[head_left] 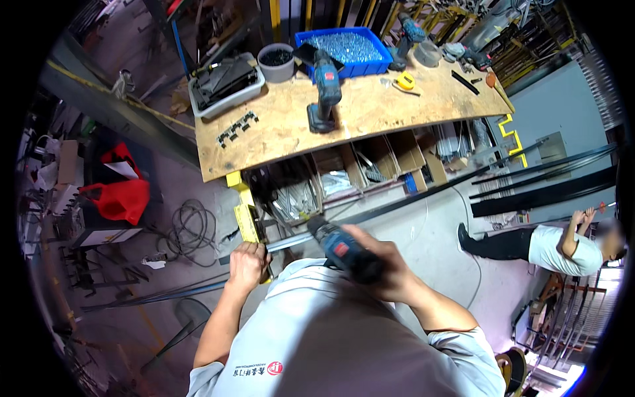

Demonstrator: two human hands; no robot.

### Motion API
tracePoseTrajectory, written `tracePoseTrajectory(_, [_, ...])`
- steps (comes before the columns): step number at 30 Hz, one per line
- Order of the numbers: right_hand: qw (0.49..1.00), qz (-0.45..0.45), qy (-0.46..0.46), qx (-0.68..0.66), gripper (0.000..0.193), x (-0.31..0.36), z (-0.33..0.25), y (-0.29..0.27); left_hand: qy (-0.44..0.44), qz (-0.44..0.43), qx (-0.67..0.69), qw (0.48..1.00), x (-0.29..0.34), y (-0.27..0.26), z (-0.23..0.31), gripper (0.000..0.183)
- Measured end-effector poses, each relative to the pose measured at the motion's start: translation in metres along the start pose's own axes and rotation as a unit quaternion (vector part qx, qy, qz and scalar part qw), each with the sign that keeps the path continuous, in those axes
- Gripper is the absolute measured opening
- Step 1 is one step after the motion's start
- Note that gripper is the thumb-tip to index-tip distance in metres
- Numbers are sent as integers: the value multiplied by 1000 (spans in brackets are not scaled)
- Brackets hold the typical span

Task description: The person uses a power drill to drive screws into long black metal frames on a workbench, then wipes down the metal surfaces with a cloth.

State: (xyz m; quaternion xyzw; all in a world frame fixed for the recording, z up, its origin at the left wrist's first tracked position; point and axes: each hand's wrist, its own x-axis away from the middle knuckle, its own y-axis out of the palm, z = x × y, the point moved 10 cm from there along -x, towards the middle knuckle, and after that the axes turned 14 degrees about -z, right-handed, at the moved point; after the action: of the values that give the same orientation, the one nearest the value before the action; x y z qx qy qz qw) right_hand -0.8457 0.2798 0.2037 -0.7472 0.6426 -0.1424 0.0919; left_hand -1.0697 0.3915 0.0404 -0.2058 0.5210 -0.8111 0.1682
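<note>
My right hand [395,272] is wrapped round the grip of a blue and black cordless drill [344,250], held in front of my torso. The drill's chuck points away from me and to the left, above a long metal profile [403,202]. That profile runs from beside my left hand up to the right, below the workbench's front edge. My left hand [248,266] is closed on the profile's left end, next to a yellow stand [246,221]. My fingers hide part of that end.
On the wooden workbench [264,145] stand another cordless drill [324,99], a blue tray [383,61] of screws, a grey bin [237,99] and a yellow tape measure [405,81]. Cable coils [192,228] lie at left. A person [562,245] stands at right near dark profiles.
</note>
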Motion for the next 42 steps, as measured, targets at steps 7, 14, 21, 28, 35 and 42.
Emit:
tracePoseTrajectory(7, [968,-229,-99,28,90,-57,-17,13,-109,160,917,349,-40,-33,59,56])
tracePoseTrajectory(14, [927,-292,-107,211,33,-151,-33,-121,-49,230,936,262,-45,-32,96,64])
tracePoseTrajectory(21, [901,108,141,395,41,-342,172,-401,-60,282,943,169,-62,-39,126,60])
tracePoseTrajectory(28, [860,-12,203,468,35,-409,232,-362,-37,352,921,165,-42,-33,143,59])
tracePoseTrajectory(35, [850,23,174,497,27,-425,272,-431,-68,341,920,182,-76,-46,146,55])
tracePoseTrajectory(42, [879,-50,199,430,25,-432,281,-365,1,311,930,196,-79,-40,163,56])
